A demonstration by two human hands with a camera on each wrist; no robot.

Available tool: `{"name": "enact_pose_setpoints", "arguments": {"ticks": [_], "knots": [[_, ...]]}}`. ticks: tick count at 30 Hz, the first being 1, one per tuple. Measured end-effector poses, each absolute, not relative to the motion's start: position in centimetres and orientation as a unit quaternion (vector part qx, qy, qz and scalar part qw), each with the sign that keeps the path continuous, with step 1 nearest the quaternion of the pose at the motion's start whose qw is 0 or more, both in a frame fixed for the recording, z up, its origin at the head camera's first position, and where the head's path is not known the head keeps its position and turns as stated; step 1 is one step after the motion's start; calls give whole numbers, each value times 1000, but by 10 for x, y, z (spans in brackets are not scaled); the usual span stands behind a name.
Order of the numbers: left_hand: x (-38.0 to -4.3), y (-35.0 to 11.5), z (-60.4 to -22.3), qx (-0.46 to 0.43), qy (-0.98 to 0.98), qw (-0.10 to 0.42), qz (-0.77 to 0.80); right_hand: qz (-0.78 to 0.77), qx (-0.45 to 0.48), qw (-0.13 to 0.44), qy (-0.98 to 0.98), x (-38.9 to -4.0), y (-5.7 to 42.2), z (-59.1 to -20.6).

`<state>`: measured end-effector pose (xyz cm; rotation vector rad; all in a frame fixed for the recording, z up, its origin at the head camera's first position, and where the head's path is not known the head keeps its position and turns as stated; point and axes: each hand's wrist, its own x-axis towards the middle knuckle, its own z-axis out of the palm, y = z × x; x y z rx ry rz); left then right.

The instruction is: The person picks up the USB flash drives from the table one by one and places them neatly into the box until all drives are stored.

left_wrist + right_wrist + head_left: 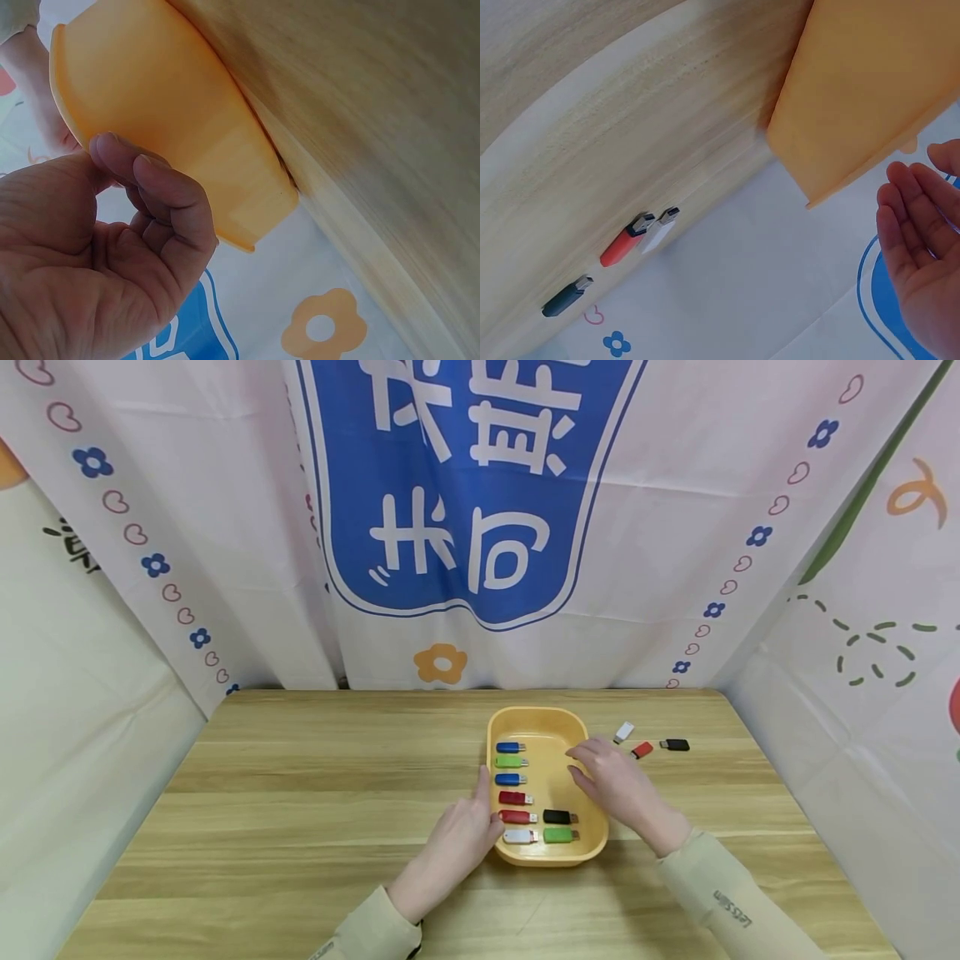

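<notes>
A yellow plastic basin (547, 852) on the table holds several USB sticks in two columns. The left column runs from a blue stick (510, 747) down to a white stick (521, 837). A black stick (559, 817) and a green stick (560, 835) form the shorter right column. My left hand (467, 827) grips the basin's left rim, thumb over the edge and fingers outside. My right hand (617, 778) reaches over the right rim, thumb and fingers apart with nothing between them. In the right wrist view, its fingers (911, 214) are extended.
Right of the basin, a white USB stick (624, 732), a red stick (642, 749) and a black stick (677, 745) lie loose on the wooden table (330, 777). A printed curtain (652, 568) hangs behind the table's back edge.
</notes>
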<state>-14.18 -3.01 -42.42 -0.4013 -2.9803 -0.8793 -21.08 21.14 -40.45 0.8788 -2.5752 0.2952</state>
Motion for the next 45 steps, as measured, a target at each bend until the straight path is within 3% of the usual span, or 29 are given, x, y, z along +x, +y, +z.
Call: {"name": "enact_pose_setpoints", "arguments": {"ticks": [22,45], "knots": [[-143,-30,-425,-131,-953,6,-275,196,93,201,-955,-236,266,-423],[-143,-31,-425,-126,-952,4,-277,143,-72,45,-986,-251,284,-439]]}}
